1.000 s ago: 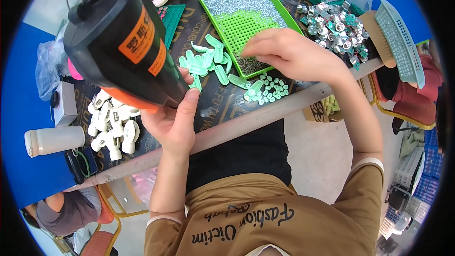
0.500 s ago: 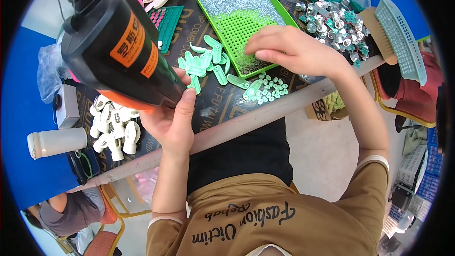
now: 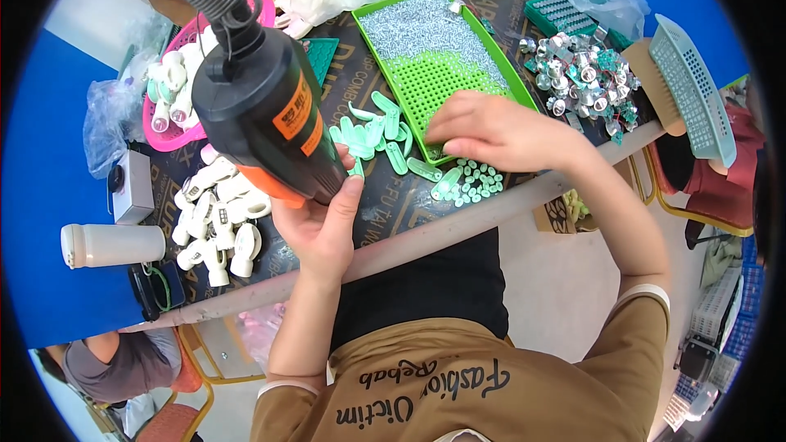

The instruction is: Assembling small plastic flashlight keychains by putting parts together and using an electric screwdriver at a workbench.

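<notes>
I am watching the left hand (image 3: 318, 233) curling behind the hanging black driver (image 3: 258, 119); I cannot tell what it is gripping. Apart from it, the right hand (image 3: 508, 135) is bending over the green tray (image 3: 416, 86), its pinch unclear. Mint-green pieces (image 3: 396, 159) are lying between them on the tabletop (image 3: 389, 203).
</notes>
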Tool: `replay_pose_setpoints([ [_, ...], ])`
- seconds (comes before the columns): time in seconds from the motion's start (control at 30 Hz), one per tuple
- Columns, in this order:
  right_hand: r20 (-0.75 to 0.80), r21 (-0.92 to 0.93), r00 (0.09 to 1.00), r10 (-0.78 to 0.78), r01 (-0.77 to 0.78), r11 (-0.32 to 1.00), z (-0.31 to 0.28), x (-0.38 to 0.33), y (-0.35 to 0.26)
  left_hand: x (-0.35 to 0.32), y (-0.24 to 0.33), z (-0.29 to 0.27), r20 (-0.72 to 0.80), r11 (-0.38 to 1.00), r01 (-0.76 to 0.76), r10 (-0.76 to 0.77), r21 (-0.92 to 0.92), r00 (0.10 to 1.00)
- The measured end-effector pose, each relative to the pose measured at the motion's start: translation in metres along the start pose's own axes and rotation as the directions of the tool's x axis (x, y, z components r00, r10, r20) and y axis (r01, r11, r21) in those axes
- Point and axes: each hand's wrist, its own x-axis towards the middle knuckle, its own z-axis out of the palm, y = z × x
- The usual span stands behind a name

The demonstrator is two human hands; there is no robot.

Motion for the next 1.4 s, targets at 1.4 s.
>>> replay_pose_setpoints([
  [1.4,0.054,-0.007,0.998,-0.041,0.041,0.999,-0.016,-0.004,0.01,0.002,-0.001,-0.003,0.028,0.998,-0.018,0.016,0.062,0.999],
])
